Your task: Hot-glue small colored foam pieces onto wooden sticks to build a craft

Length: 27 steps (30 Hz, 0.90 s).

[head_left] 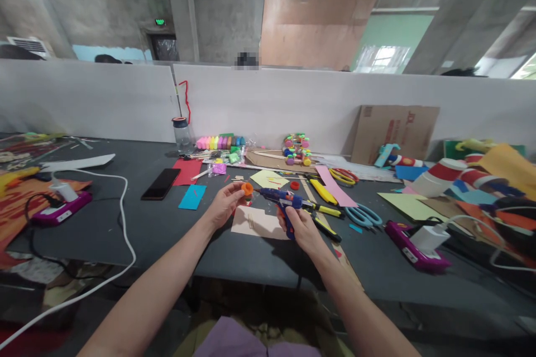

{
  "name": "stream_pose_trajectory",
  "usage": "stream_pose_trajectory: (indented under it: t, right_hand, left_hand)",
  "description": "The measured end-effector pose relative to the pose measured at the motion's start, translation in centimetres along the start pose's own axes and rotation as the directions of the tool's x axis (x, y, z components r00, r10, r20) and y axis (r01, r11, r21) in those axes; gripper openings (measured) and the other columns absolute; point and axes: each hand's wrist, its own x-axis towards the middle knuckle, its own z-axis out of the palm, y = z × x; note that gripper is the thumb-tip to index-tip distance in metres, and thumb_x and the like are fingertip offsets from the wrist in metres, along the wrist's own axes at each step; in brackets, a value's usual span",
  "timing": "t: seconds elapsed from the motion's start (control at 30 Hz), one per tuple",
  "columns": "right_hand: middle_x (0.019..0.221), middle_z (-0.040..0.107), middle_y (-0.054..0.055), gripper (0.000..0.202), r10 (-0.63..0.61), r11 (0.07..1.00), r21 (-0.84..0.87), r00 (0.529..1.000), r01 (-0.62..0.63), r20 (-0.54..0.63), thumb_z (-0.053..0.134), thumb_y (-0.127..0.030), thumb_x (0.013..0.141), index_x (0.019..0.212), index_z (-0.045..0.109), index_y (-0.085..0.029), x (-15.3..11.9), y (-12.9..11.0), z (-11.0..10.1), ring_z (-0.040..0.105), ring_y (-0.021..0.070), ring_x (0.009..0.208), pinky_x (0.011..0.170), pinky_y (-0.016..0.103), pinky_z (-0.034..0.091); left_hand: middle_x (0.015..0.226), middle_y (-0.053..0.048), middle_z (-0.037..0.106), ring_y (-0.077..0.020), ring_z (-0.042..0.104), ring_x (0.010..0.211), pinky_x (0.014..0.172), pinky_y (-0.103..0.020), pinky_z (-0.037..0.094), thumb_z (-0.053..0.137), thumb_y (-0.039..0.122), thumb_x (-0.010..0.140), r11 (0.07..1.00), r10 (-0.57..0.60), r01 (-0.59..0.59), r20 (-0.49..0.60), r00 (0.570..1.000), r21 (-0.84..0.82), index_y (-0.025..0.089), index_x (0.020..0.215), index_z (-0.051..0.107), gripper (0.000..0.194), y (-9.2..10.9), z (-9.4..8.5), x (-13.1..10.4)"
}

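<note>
Saw purple cloth [243, 340] nearest, low between two bare forearms [167, 284]. Read large reddish letters, apparently "JDL", running sideways on a flat brown cardboard sheet [389, 134] propped against the long white partition [272, 97]; could not make out the other print there, nor the small glowing green sign [159, 22] behind. Found a small round orange plastic-looking cap [247, 187], hollow in the middle, pinched in the left hand [227, 203], just over the far edge of a flat beige card [266, 227] on the dark grey tabletop [163, 237]. Found a dark blue pistol-shaped glue gun [288, 199] gripped tight in the right hand [302, 227], with the nozzle [257, 191] pointed left at the cap; could not tell whether touching it or just beside it. Noticed a pale marking on the gun's side, too small to read. Saw thin pale sticks [251, 220] lying on the card.
</note>
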Motion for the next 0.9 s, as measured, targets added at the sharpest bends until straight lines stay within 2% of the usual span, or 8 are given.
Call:
stream_pose_trajectory:
  t: [0.43, 0.9]
  right_hand:
    - [0.056, 0.048, -0.001, 0.044, -0.025, 0.999, -0.038, 1.0, 0.025, -0.014, 0.042, -0.061, 0.082, 0.07, 0.052, -0.019, -0.01, -0.25, -0.02, 0.043, 0.0133, 0.05, 0.049, 0.027, 0.034]
    - [0.056, 0.049, -0.001, 0.042, -0.021, 0.999, -0.028, 1.0, 0.021, -0.02, 0.043, -0.059, 0.082, 0.073, 0.053, -0.019, 0.03, -0.1, -0.03, 0.044, 0.0132, 0.05, 0.048, 0.027, 0.035]
  left_hand:
    - [0.09, -0.007, 0.069, -0.0157, 0.066, 0.073, 0.074, -0.031, 0.05, 0.079, 0.028, 0.065, 0.999, -0.034, 0.034, 0.014, 0.999, -0.003, 0.013, 0.096, 0.066, 0.037, -0.13, -0.19, 0.01]
    - [0.09, -0.008, 0.07, -0.0158, 0.066, 0.074, 0.071, -0.028, 0.048, 0.078, 0.028, 0.067, 0.999, -0.044, 0.043, 0.03, 0.999, 0.01, 0.014, 0.097, 0.066, 0.035, -0.19, -0.33, 0.06]
